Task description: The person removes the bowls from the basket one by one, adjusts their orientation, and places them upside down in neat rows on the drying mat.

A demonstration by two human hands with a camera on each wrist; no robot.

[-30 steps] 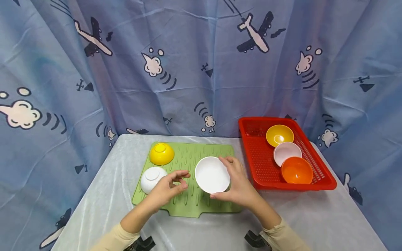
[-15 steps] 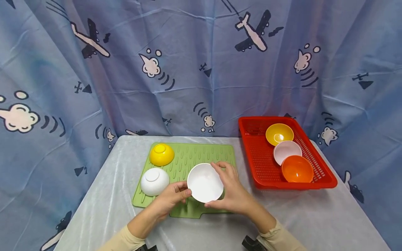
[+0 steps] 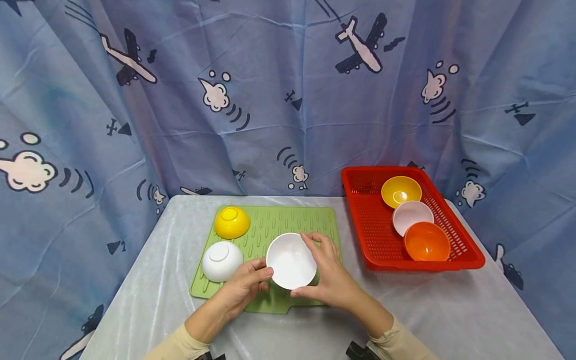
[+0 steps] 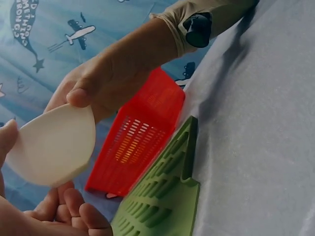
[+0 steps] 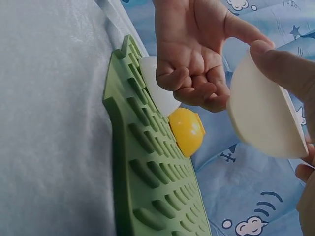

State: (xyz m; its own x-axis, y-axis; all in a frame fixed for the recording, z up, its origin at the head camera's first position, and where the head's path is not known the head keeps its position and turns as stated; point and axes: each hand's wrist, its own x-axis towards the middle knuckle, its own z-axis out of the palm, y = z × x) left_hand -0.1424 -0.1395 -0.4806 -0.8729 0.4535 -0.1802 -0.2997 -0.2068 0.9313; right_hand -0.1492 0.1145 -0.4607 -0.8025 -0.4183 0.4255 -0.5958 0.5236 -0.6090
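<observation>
A white bowl (image 3: 291, 261) is held tilted above the green mat, its hollow facing the head camera. My right hand (image 3: 332, 277) grips the bowl's right side, thumb at the lower edge and fingers at the upper rim. On the other side, my left hand (image 3: 243, 287) holds the left rim, its thumb at the edge and its other fingers curled beneath. From the left wrist, the bowl (image 4: 54, 145) shows from the side between both hands. Left of it, a second white bowl (image 3: 222, 261) and a yellow bowl (image 3: 232, 223) lie upside down on the mat.
The green ridged drying mat (image 3: 306, 220) lies on a table with a pale cloth (image 3: 157, 280). To the right stands a red basket (image 3: 371, 240) holding a yellow bowl (image 3: 401, 192), a pinkish-white bowl (image 3: 411, 217) and an orange bowl (image 3: 426, 242). A blue curtain (image 3: 252, 165) hangs behind.
My right hand has brought the white bowl left and slightly nearer. My left hand, apart from it a second ago, now holds its left rim. The last half second shows little movement.
</observation>
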